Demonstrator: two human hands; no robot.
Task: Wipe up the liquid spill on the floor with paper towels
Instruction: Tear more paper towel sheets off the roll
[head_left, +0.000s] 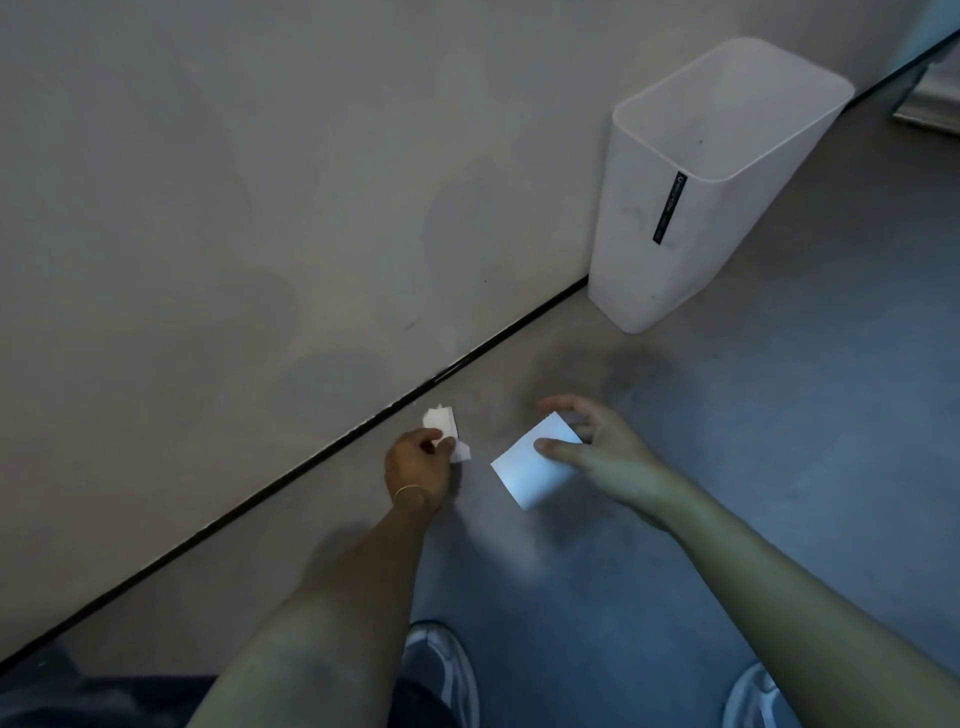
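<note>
Standing beyond paper towel (530, 470): bin (628, 234) (white)

Bare forearms (332, 597), thin gold bangle (408, 489) (left wrist), pale sneakers (447, 670), dark trousers (104, 701)

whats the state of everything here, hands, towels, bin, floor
left hand: grips the crumpled paper towel
crumpled paper towel: bunched up, held low near the wall base
right hand: pinches the flat paper towel, thumb on top
flat paper towel: smooth, not crumpled, held by one end
bin: upright, no lid, beside the wall
dark patch: on the floor before the bin, possibly wet
</note>
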